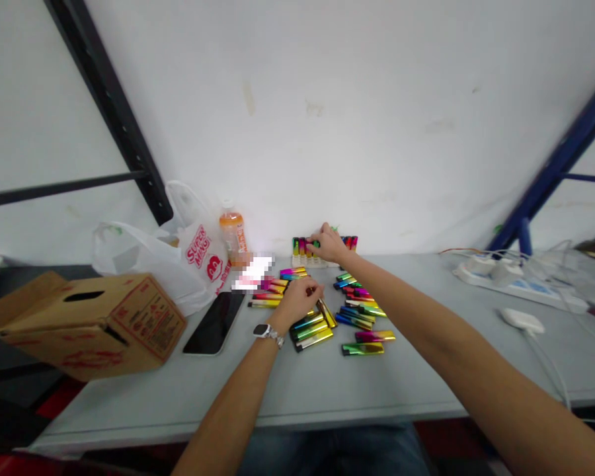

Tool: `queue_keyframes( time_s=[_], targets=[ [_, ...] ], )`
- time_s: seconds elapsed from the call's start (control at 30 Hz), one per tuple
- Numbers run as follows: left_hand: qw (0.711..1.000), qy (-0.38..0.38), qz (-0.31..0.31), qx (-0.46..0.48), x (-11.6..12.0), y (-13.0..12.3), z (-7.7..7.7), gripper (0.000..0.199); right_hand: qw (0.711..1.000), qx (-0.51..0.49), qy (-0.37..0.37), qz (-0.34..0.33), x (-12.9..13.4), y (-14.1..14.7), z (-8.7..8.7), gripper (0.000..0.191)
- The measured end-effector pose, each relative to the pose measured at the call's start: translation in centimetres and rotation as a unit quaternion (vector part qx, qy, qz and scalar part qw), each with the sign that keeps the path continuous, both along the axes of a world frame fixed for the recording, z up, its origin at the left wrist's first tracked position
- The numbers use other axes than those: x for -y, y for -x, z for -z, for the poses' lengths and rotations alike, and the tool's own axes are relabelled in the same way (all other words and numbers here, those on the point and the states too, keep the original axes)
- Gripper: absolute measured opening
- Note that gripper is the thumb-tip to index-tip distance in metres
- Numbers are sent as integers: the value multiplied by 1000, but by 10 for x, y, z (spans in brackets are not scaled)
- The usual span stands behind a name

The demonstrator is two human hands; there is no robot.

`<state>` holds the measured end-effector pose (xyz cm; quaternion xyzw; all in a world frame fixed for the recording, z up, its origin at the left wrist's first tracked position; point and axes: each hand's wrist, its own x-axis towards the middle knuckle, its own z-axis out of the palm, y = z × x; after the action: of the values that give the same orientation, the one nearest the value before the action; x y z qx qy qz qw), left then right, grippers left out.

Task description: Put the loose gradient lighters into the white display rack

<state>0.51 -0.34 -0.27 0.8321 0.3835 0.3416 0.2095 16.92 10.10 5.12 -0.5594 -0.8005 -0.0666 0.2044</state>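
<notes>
2 hands are at work over more than 20 lighters (363, 348); overlap and the hands prevent an exact count. At least 6 stand in 1 white tray (310, 262) by the wall, with their long axes upright and dark ends up. The rest lie flat on the table in loose groups. The 2 nearest the table edge on the right lie roughly crosswise, dark ends left; 1 gold one beside the left hand (300, 299) slants from upper left to lower right.

The left hand is bent low over the lying lighters, fingers curled; whether it grips 1 cannot be told. The right hand (331, 244) reaches down at the tray with fingers drawn together, its grip unclear.

On the grey table (426, 390) are 1 carton (143, 324), 1 bag (198, 258), 1 bottle (234, 235), 1 black phone (215, 322), 1 power strip (540, 291) and 1 white charger (523, 322). The left wrist wears 1 watch (262, 330). Behind is a white, lightly marked wall (302, 132), between 1 black frame (116, 119) and 1 blue frame (555, 162).
</notes>
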Motion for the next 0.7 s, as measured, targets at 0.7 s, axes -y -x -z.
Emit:
queue_keyframes(
  time_s=[0.7],
  targets=[
    [1000,6,2,-10,6,-7,-9,39,981,101,161,-28,56,-74,12,31]
  ],
)
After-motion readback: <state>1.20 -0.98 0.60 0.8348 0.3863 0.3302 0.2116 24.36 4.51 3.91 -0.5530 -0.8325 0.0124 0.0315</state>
